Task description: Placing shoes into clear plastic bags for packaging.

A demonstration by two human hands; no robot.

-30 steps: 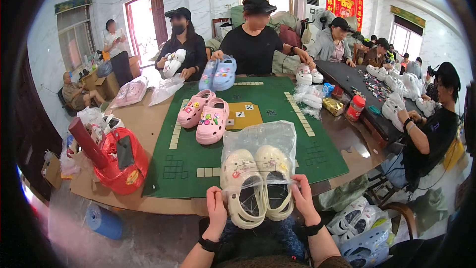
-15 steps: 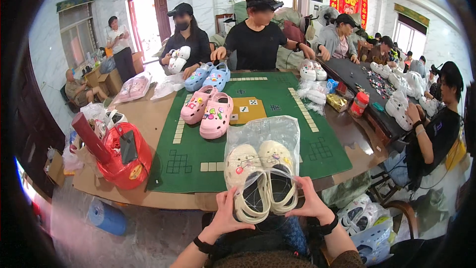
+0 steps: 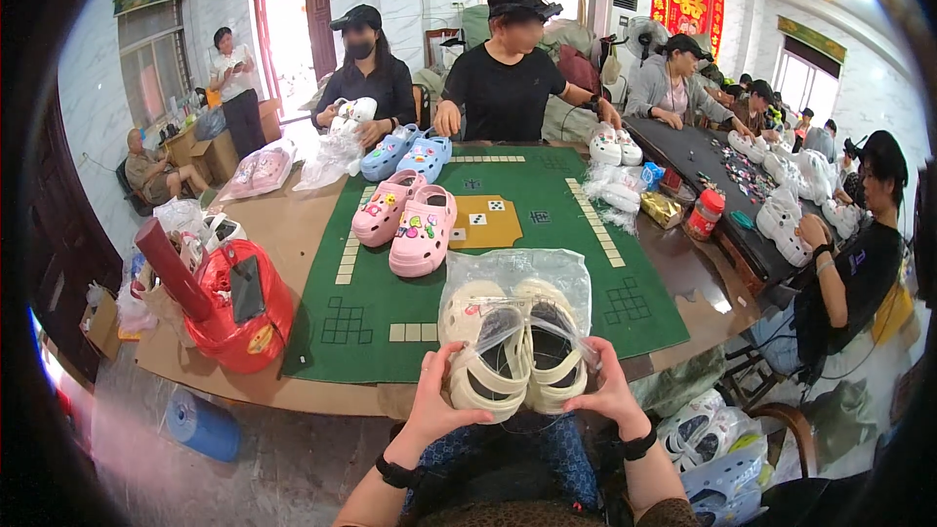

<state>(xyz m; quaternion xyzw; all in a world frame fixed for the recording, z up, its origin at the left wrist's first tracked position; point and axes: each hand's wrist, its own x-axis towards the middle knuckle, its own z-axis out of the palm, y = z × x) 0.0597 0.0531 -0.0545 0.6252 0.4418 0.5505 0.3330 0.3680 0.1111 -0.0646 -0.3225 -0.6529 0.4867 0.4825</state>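
Observation:
A pair of cream clogs [image 3: 488, 390] sits toes away from me, partly inside a clear plastic bag [image 3: 564, 269], at the table's near edge. My left hand [image 3: 437, 398] grips the left clog's heel end and the bag's edge, thumb underneath. On the other side my right hand [image 3: 613, 392] holds the right clog and the bag's opening the same way. The clogs' heels and dark insoles stick out toward me, with the heel straps showing. Small charms on the toes are blurred by the plastic.
Pink clogs [image 3: 422, 232] and blue clogs [image 3: 426, 152] with charms stand on the green mat [image 3: 547, 332]. A red bag [image 3: 256, 332] with a phone on it is at left. Several people work around the tables. Bagged clogs [image 3: 705, 429] lie low at right.
The clogs' heel ends have tipped upward, and their toes sit lower in view, with the bag following. Across the table, a person has drawn a hand back from the blue clogs toward a plastic bag.

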